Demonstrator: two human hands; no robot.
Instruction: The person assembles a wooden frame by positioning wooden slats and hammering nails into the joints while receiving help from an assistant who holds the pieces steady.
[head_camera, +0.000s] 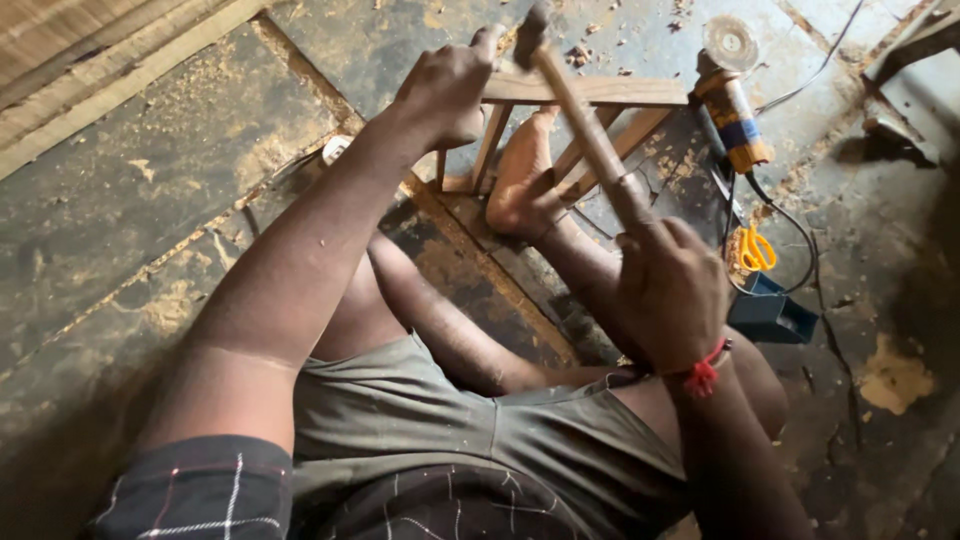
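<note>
head view: hammer (585, 125) in right grip (670, 290), above wooden frame (590, 92)

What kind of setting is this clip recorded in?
Probably an informal woodworking shop, worked from the floor. Sawdust and chips cover the rough floor, the right hand holds a hammer over a small wooden frame, and an angle grinder lies nearby.

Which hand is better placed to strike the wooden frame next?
The right hand: it grips the hammer, whose head is raised by the frame's top rail. The left hand is busy steadying that rail.
</note>
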